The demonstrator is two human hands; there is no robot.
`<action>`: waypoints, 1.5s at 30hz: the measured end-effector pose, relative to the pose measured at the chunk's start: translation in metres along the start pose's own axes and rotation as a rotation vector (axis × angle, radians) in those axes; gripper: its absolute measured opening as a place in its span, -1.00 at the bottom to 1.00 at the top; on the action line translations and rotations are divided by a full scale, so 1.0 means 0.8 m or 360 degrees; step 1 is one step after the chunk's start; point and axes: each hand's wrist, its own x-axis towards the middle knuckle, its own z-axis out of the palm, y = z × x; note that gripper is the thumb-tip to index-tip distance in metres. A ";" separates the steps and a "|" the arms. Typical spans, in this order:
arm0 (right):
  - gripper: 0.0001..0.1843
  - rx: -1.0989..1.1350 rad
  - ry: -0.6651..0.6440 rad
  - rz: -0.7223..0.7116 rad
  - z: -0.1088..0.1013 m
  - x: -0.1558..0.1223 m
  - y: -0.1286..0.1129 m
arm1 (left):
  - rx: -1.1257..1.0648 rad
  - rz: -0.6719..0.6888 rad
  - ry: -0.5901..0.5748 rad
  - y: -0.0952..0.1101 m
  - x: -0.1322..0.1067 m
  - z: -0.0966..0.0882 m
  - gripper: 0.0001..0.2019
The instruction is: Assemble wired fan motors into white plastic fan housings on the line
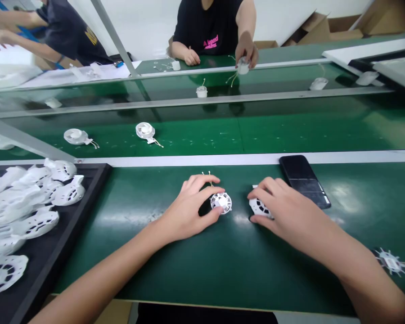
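Observation:
My left hand [192,204] has its thumb and fingers closed round the rim of a small round white fan part [222,203] with spokes. Thin pale wires [209,177] stick up behind its fingers. A short gap to the right, my right hand [286,211] grips a white slotted plastic cover [259,208] between thumb and fingers. Much of that cover is hidden under the hand. Both pieces are at the green worktop [175,265]; I cannot tell whether they rest on it.
A black tray [97,189] of white covers [30,193] stands at left. A phone [305,180] lies beyond my right hand, and a wired white part [389,261] right of my forearm. White fan units [145,131] sit on the green belt [202,135]. Across it, a person's hand [247,49] holds one.

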 end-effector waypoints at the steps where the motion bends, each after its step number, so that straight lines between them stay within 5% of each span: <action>1: -0.56 0.0013 0.0088 0.0017 0.002 0.005 0.002 | 0.0006 -0.0030 0.0022 0.000 -0.005 -0.001 -0.49; 4: -0.57 0.0234 0.0316 0.0009 0.011 0.021 -0.010 | 0.0014 -0.0133 0.0049 0.001 -0.016 0.004 -0.28; 9: -0.88 0.0541 0.0424 -0.0120 0.028 0.033 -0.042 | -0.0054 -0.0130 0.0062 -0.002 -0.019 0.027 -0.46; 14: -0.76 0.0619 0.0413 -0.0090 0.030 0.033 -0.048 | -0.0081 -0.0156 0.0125 -0.003 -0.018 0.034 -0.56; 23: -0.85 0.0571 0.0444 0.0035 0.034 0.038 -0.064 | -0.0076 -0.0110 0.0125 -0.004 -0.018 0.033 -0.58; 25: -0.82 0.0528 0.0444 0.0040 0.026 0.035 -0.061 | -0.0063 -0.0109 0.0113 -0.004 -0.018 0.033 -0.55; 30: -0.27 0.0279 0.0168 0.0323 -0.003 0.015 -0.011 | -0.0081 -0.0187 0.0074 -0.001 -0.022 0.029 -0.10; 33: -0.39 0.0392 -0.0124 0.0394 -0.006 0.012 0.021 | -0.0103 -0.0264 -0.0003 0.001 -0.022 0.026 -0.16; 35: -0.41 0.0552 -0.0033 0.0415 -0.002 0.017 0.023 | -0.0117 -0.0283 -0.0013 0.001 -0.022 0.026 -0.17; 39: -0.33 0.0990 0.0312 0.0191 0.010 0.030 -0.018 | -0.0114 -0.0274 0.0055 -0.001 -0.024 0.031 -0.09; 45: -0.41 0.0892 0.0264 0.0022 0.029 0.037 -0.062 | -0.0100 -0.0238 0.0076 -0.007 -0.027 0.038 -0.01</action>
